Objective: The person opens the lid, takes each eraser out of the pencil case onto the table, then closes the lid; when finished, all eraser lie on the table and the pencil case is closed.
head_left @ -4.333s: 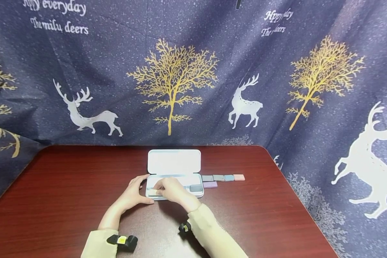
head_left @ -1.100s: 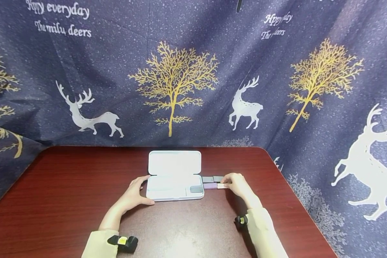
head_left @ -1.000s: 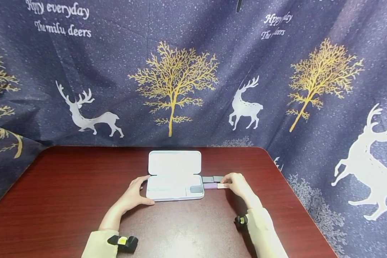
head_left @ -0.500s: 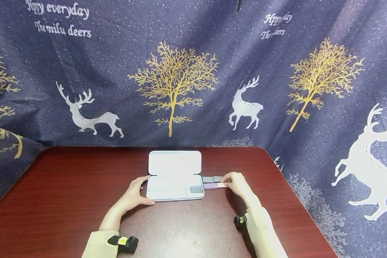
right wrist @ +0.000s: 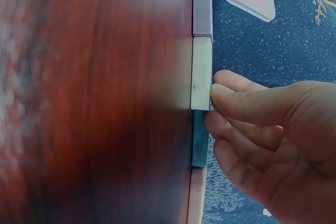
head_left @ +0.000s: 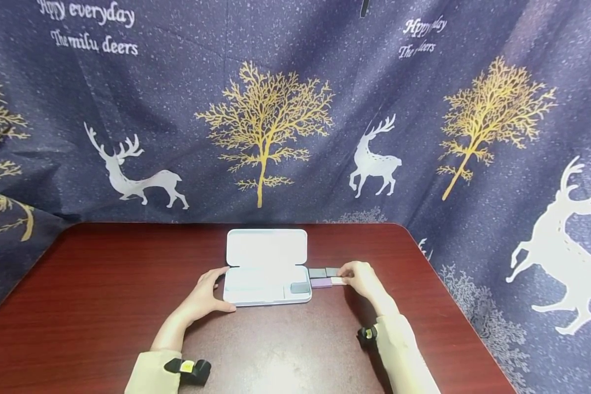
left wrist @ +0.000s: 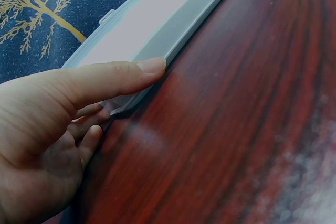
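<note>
A white hinged pencil case (head_left: 267, 246) lies open, its lid tilted back. My left hand (head_left: 204, 295) holds its left end, the thumb along the front edge and the fingers round the far side. Inside, at the right, sits a grey block (head_left: 300, 287). To the right of the case, a small cream block (right wrist: 201, 72) stands end to end with a purple block (head_left: 321, 283). My right hand (head_left: 363, 279) touches the cream block's right end from above, thumb tip at its top edge. Two grey blocks (head_left: 317, 272) lie just behind.
A blue block (right wrist: 200, 140) and a pink block (right wrist: 196, 195) show past the cream one in the right wrist view; my right hand hides them in the head view. The dark red table (head_left: 143, 262) ends at a deer-and-tree cloth (head_left: 295, 180).
Over the last seconds my right hand has moved right, out of the case, and set the cream block beside the purple one. Lately it has barely moved; my left hand stays put.
</note>
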Motion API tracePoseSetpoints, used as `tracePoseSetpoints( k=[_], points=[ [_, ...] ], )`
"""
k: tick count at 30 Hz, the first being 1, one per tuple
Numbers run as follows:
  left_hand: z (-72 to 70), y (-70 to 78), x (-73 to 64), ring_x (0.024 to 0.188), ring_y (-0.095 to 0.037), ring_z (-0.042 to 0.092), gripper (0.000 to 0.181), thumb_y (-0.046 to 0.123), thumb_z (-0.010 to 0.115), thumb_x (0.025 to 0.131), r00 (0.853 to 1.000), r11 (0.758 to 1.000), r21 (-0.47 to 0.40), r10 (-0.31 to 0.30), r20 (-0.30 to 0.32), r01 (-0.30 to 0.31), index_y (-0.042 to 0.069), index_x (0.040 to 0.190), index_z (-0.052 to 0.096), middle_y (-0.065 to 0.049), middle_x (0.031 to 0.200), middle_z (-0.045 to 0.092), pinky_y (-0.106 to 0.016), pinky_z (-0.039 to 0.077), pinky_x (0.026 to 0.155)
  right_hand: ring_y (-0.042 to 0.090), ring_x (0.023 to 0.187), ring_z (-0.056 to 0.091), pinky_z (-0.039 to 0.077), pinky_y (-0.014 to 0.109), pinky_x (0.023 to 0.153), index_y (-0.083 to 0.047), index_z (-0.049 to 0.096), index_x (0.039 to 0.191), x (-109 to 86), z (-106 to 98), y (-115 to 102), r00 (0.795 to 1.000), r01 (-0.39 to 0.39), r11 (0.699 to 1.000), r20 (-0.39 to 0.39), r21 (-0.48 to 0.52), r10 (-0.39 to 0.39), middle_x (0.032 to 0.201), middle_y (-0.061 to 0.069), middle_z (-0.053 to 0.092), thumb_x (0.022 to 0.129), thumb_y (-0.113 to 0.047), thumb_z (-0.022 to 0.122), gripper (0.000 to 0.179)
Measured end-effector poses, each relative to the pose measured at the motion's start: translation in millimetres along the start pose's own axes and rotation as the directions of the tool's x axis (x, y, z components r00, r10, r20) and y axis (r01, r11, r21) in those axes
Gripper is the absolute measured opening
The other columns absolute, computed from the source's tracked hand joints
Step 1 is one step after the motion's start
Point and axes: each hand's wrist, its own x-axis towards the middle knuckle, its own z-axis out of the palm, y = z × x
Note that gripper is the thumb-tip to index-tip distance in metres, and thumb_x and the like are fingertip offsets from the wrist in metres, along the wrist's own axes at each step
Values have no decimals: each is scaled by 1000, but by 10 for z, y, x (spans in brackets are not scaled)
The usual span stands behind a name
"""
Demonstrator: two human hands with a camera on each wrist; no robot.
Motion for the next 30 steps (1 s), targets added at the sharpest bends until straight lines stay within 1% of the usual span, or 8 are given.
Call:
tracePoseSetpoints(
  k=[6,10,12,15,18,23,25,30],
  points=[
    [-6,-4,3,130,-44,40,105,20,92,60,1000,1000,-5,-4,-1,4,-3,146,36,-28,146,35,-53,45,107,19,74,67,56,30,66,-4,73,83,1,-36,-51,1000,8,1000,-3,23,-8,80,7,73,74,7,72,14],
    [-8,0,-5,130,-44,40,105,19,92,60,1000,1000,-11,-7,-1,7,-3,146,36,-28,147,35,-53,45,107,21,76,69,58,35,69,-3,73,85,0,-43,-112,1000,0,999,-4,32,0,81,9,74,74,7,72,14],
    [-8,3,-7,130,-44,40,105,20,92,60,1000,1000,-10,-7,0,7,-3,146,36,-28,147,35,-53,45,108,22,79,70,58,38,72,-5,73,86,0,-42,-149,1000,-14,1000,-5,13,14,83,8,74,75,4,72,14],
    [-6,9,-8,130,-44,40,105,20,92,60,1000,1000,-3,-5,-2,5,-4,146,36,-28,146,35,-53,45,107,22,83,71,54,40,71,-9,74,87,4,-40,-217,999,-39,999,-10,-17,39,85,5,75,77,0,74,13],
    [-3,13,-9,129,-45,41,105,20,92,60,1000,1000,1,-5,-3,5,-4,146,36,-28,146,36,-53,45,107,20,81,70,53,37,69,-9,75,88,18,-30,-283,1000,-28,1000,-6,-14,28,84,4,75,79,-1,73,12],
    [-4,13,-15,127,-46,44,105,19,92,60,1000,1000,-4,-4,-2,4,-4,146,35,-29,147,34,-54,46,106,16,71,66,56,27,63,-1,73,90,49,-7,-412,999,25,996,26,82,-27,80,9,72,79,4,71,12],
    [-3,12,-17,125,-47,46,105,19,92,60,1000,1000,-7,-4,-2,4,-4,146,35,-30,147,33,-55,46,105,15,68,64,55,25,59,0,73,91,60,10,-461,998,40,994,35,102,-44,79,10,72,79,5,71,13],
    [4,7,-12,124,-46,47,105,19,92,60,1000,1000,-3,2,-3,-2,-4,146,35,-30,146,34,-54,47,105,15,72,65,54,25,62,-2,73,91,83,62,-579,997,59,995,43,75,-63,82,8,72,79,2,72,13]
  ],
)
